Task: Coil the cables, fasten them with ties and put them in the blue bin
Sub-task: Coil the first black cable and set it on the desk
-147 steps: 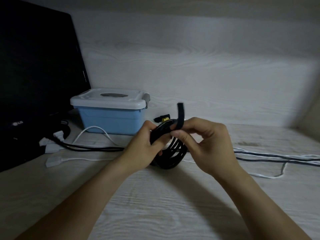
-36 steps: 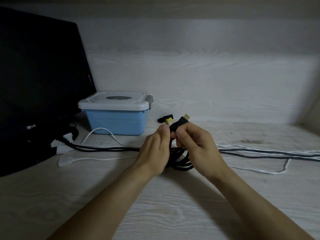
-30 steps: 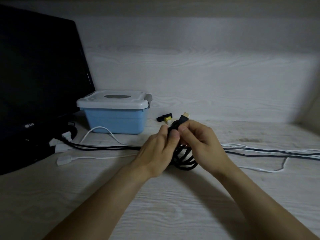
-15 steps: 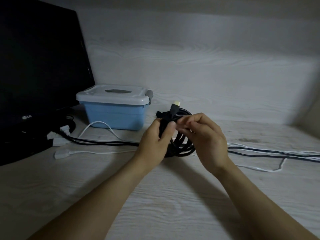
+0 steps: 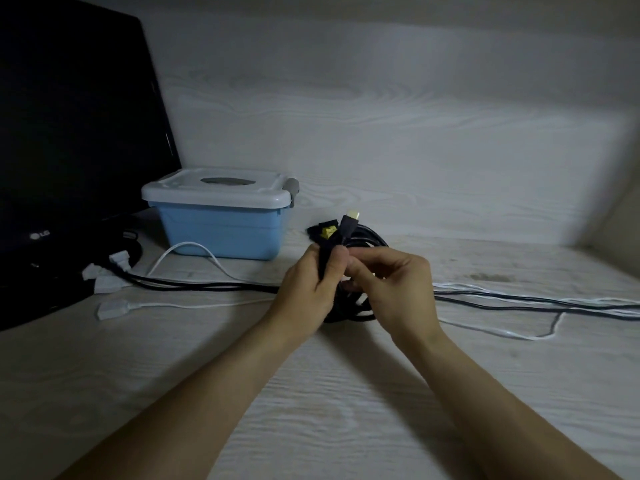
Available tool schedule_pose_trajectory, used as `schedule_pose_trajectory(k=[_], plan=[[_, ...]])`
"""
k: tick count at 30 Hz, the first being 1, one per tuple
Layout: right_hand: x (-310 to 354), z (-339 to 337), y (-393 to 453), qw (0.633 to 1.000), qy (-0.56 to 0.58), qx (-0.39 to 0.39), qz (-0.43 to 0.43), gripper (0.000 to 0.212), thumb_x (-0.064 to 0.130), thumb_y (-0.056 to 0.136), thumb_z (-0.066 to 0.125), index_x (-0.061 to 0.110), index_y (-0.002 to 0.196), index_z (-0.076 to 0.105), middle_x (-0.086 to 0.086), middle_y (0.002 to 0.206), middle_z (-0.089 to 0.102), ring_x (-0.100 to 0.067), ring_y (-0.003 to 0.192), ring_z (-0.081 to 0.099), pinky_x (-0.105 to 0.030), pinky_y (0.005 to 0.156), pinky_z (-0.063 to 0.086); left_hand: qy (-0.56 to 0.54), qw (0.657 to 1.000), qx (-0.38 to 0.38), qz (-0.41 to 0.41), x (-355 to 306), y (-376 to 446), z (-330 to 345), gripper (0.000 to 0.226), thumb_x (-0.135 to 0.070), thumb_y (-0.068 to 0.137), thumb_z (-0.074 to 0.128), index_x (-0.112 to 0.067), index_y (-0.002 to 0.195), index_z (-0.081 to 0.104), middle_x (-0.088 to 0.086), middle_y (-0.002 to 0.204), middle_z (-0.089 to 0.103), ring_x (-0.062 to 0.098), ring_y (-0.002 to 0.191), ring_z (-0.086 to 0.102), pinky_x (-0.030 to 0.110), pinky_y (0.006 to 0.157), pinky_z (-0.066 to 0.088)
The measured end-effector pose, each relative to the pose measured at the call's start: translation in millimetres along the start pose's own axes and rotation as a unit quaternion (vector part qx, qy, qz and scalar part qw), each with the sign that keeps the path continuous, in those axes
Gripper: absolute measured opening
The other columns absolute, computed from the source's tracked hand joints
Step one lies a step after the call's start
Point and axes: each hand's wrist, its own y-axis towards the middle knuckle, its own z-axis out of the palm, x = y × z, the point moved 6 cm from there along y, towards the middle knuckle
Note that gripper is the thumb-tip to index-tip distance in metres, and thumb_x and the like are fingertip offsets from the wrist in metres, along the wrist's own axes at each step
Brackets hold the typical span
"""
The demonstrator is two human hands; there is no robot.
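A coiled black cable (image 5: 367, 237) is held upright over the middle of the desk, its gold-tipped plug (image 5: 349, 221) sticking up. My left hand (image 5: 308, 289) grips the coil's left side, thumb pressed on a black tie strap (image 5: 323, 261) that runs down over the loops. My right hand (image 5: 391, 289) pinches the coil and the strap from the right. The blue bin (image 5: 221, 230) stands behind and to the left with its white lid closed.
A dark monitor (image 5: 76, 133) fills the left. Loose black and white cables (image 5: 519, 301) run across the desk behind my hands, with white plugs (image 5: 107, 282) near the monitor's foot. A small black and yellow item (image 5: 325, 230) lies behind the coil.
Over the last seconds the raised strap end has come down against the coil. The coil was lifted slightly, and both hands stay closed around it.
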Motion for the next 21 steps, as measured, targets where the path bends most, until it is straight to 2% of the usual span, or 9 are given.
schedule_pose_trajectory(k=[3,6,9,13,15,16,18,19,21], plan=[[4.5,4.2,-4.5,1.000,-0.002,-0.007,-0.026,0.009,0.004,0.082,0.077,0.009,0.089,0.079,0.000,0.082,0.077,-0.017,0.077,0.073,-0.033,0.074,0.061,0.001,1.000,-0.011,-0.028,1.6,0.4,-3.8,0.049,-0.055,0.100,0.034,-0.017,0.106,0.064,-0.003,0.098,0.071,0.008,0.096,0.065,0.034,0.089,0.052],[7.4,5.6,-6.1,0.999,-0.015,-0.015,-0.043,0.012,0.004,0.079,0.080,0.014,0.085,0.080,0.002,0.081,0.076,-0.015,0.079,0.072,-0.031,0.075,0.059,-0.036,0.998,-0.028,-0.043,-3.2,-1.6,-6.0,0.038,-0.040,0.105,0.034,-0.020,0.106,0.066,-0.006,0.099,0.071,0.002,0.097,0.065,0.028,0.090,0.051],[5.9,5.8,-5.3,1.000,0.021,-0.021,-0.005,0.010,0.004,0.077,0.081,0.013,0.082,0.078,-0.001,0.077,0.076,-0.016,0.073,0.072,-0.028,0.071,0.059,-0.052,0.995,-0.064,-0.054,-6.4,-1.4,-11.0,0.036,-0.029,0.107,0.033,-0.025,0.094,0.066,-0.012,0.088,0.069,-0.012,0.082,0.061,0.007,0.074,0.045],[1.1,6.0,-5.7,0.998,0.045,-0.027,0.039,0.007,0.004,0.077,0.082,0.007,0.080,0.076,-0.007,0.072,0.075,-0.017,0.065,0.071,-0.027,0.069,0.059,-0.046,0.994,-0.083,-0.054,-7.1,1.2,-16.1,0.037,-0.024,0.106,0.037,-0.025,0.080,0.065,-0.014,0.076,0.066,-0.012,0.069,0.059,0.004,0.063,0.041],[-0.4,4.7,-5.9,0.997,0.052,-0.038,0.051,0.010,0.007,0.075,0.084,0.007,0.081,0.076,-0.008,0.073,0.075,-0.017,0.065,0.070,-0.029,0.070,0.059,-0.052,0.993,-0.088,-0.064,-3.0,2.1,-18.1,0.040,-0.025,0.105,0.042,-0.014,0.074,0.066,-0.003,0.070,0.066,0.002,0.065,0.060,0.012,0.062,0.045],[-0.5,3.4,-5.7,0.996,0.050,-0.047,0.052,0.013,0.010,0.073,0.086,0.008,0.081,0.076,-0.007,0.073,0.075,-0.016,0.065,0.069,-0.028,0.069,0.058,-0.075,0.991,-0.083,-0.079,1.2,3.4,-16.9,0.041,-0.027,0.104,0.045,-0.010,0.076,0.069,0.004,0.071,0.069,0.011,0.069,0.065,0.020,0.068,0.051],[2.1,-0.5,-4.5,0.996,0.044,-0.066,0.046,0.020,0.015,0.069,0.090,0.010,0.080,0.074,-0.001,0.071,0.073,-0.011,0.064,0.065,-0.024,0.063,0.054,-0.155,0.980,-0.049,-0.117,8.0,4.6,-10.4,0.035,-0.028,0.102,0.050,-0.009,0.088,0.076,0.013,0.085,0.075,0.026,0.086,0.072,0.039,0.086,0.057],[3.5,-2.8,-3.5,0.995,0.049,-0.072,0.043,0.022,0.015,0.068,0.091,0.009,0.080,0.073,0.001,0.068,0.071,-0.009,0.062,0.063,-0.021,0.060,0.052,-0.204,0.970,-0.022,-0.134,8.7,4.2,-6.0,0.032,-0.027,0.101,0.051,-0.007,0.097,0.076,0.016,0.093,0.075,0.029,0.095,0.072,0.045,0.093,0.054],[5.6,-7.8,0.1,0.994,0.071,-0.078,0.041,0.025,0.012,0.067,0.090,0.004,0.081,0.071,0.001,0.065,0.068,-0.007,0.059,0.061,-0.017,0.056,0.048,-0.298,0.941,0.041,-0.157,6.1,3.5,1.5,0.035,-0.025,0.096,0.055,0.002,0.113,0.069,0.022,0.109,0.071,0.033,0.110,0.066,0.046,0.103,0.048]])
